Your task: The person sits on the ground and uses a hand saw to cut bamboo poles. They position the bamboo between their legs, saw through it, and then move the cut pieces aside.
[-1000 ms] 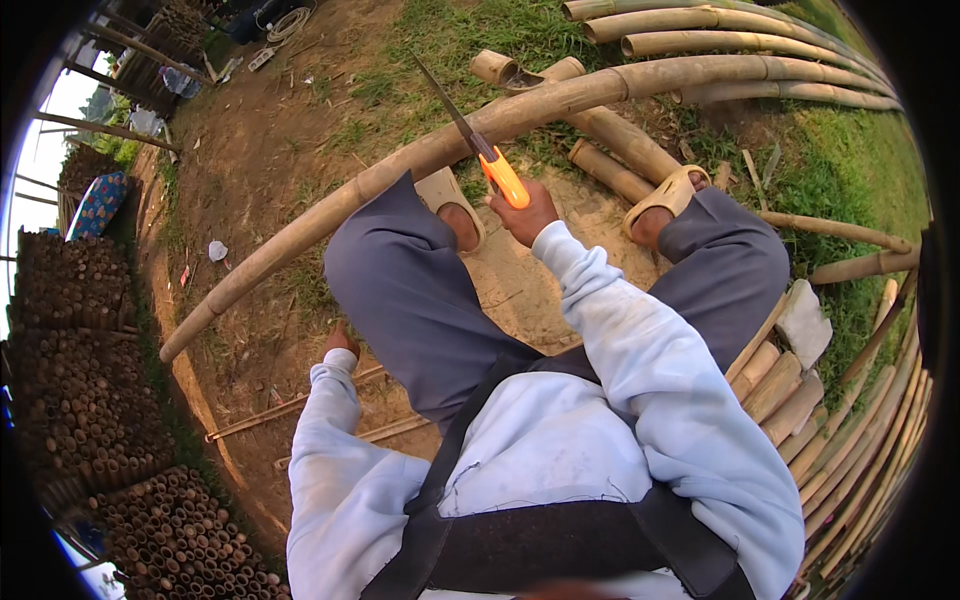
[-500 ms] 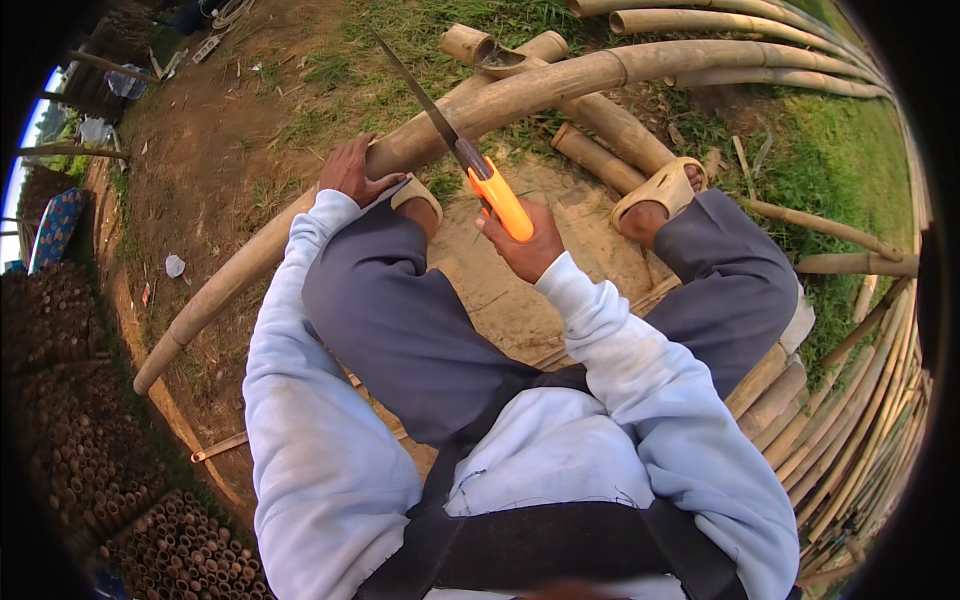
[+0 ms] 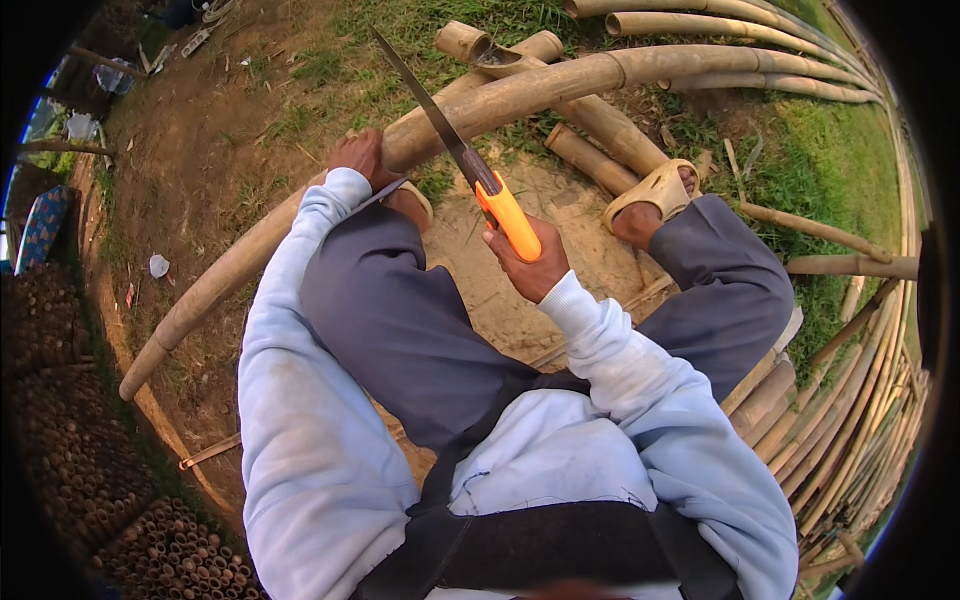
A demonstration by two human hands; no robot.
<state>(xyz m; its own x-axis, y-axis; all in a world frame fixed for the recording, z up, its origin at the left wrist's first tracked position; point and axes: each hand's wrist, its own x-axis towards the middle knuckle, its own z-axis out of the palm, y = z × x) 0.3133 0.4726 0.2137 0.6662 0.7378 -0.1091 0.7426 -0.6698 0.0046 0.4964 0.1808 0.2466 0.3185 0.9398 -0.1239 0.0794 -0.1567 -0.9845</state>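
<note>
A long bamboo pole (image 3: 560, 85) curves across the view from upper right to lower left. My left hand (image 3: 358, 156) grips it near the middle, fingers wrapped over its top. A thin grey flat strip (image 3: 380, 193) shows beside that wrist; what it belongs to I cannot make out. My right hand (image 3: 530, 265) is closed around the orange handle of a hand saw (image 3: 428, 108). The saw's dark blade points up and away to the left, passing over the pole in the picture. Whether the blade touches the bamboo I cannot tell.
Shorter bamboo pieces (image 3: 610, 130) lie crossed beneath the pole, beyond my sandalled feet. More long poles (image 3: 720, 28) stretch at upper right, and others (image 3: 850, 440) lie at lower right. Stacked cut bamboo (image 3: 190, 545) fills the lower left.
My left hand has shifted slightly up along the pole, and its thumb no longer sticks out sideways. The pole's near left end sits a little lower and farther left. The saw has barely moved.
</note>
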